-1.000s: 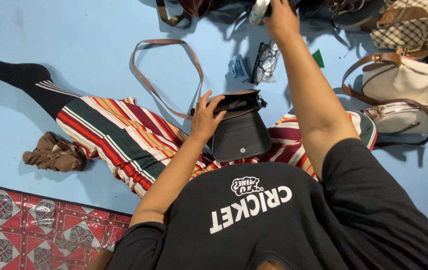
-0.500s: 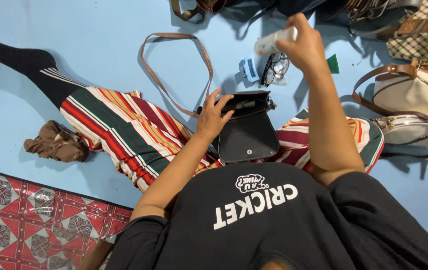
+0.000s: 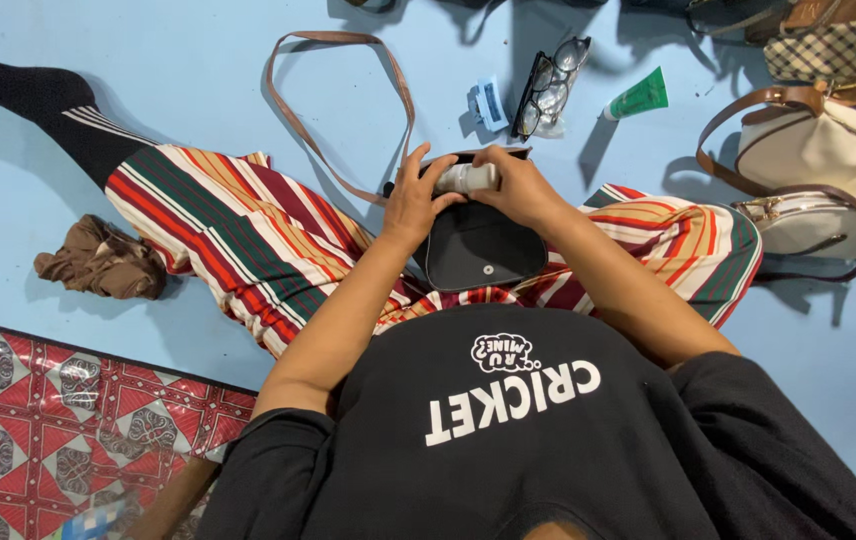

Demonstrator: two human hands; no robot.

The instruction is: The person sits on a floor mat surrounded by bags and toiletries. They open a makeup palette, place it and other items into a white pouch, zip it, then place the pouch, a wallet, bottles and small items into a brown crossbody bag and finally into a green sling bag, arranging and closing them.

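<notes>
Floor of plain blue spreads around the grip, with a striped skirt beneath both forearms. Just under the hands sits a small black bag, its flap hanging open toward the person and its brown strap looping away beyond the fingers. The right hand is closed around a small white bottle, lying sideways at the bag's mouth; the left hand grips the bag's rim beside it, fingertips touching the bottle. Beyond the grip lie glasses and a green tube.
</notes>
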